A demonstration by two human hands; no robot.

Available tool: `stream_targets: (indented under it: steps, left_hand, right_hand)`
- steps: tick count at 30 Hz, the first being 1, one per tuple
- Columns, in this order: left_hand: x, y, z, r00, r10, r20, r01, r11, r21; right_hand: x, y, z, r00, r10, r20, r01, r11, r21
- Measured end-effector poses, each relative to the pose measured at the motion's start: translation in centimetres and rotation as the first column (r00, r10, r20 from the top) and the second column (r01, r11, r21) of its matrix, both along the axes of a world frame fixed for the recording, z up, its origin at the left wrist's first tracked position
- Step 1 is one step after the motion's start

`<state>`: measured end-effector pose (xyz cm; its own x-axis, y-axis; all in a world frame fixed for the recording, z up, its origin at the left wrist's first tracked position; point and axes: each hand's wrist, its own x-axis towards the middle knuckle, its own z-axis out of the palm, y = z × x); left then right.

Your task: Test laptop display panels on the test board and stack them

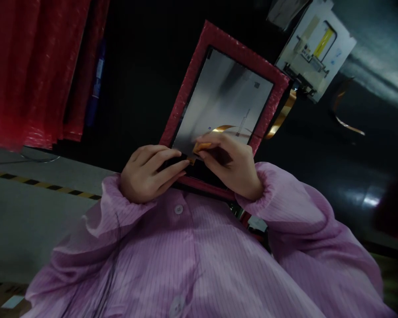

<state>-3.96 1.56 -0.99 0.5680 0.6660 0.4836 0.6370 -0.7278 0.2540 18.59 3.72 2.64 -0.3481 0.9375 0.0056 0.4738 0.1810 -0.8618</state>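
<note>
A display panel point(225, 95) with a silvery back lies tilted on a red bubble-wrap sheet point(194, 73). My right hand point(235, 163) pinches an orange-gold flex ribbon cable point(222, 128) between thumb and index finger, over the panel's near edge. The cable's free part curves up across the silvery back. My left hand point(150, 172) rests at the near left edge of the panel, fingers stretched out. Its fingertips touch beside a small orange connector tab point(191, 160). The left thumb is hidden, and the pinched cable end is partly covered.
Red bubble-wrap bags point(36, 70) hang over the left side, with a blue marker pen point(97, 79) beside them. At upper right stands a white test fixture point(318, 48) with a gold ribbon point(283, 115). Another thin ribbon point(346, 121) lies on the dark table point(318, 154).
</note>
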Motion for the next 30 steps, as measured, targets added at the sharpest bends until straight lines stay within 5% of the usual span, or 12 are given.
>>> stream_targets:
  steps: [10,20,30]
  left_hand:
    - [0.4,0.3,0.6,1.000,-0.015,-0.014,0.014,1.000,-0.028]
    - [0.4,0.4,1.1,1.000,-0.019,0.008,0.020,0.993,-0.119]
    - [0.3,0.5,1.2,1.000,-0.013,0.025,0.019,0.969,-0.245]
  right_hand:
    - [0.0,0.5,0.2,0.989,0.090,0.120,-0.108,0.982,0.154]
    - [-0.2,0.5,-0.2,0.993,0.021,0.116,-0.041,0.984,0.175]
    - [0.0,1.0,-0.4,0.989,0.121,0.081,-0.129,0.987,0.099]
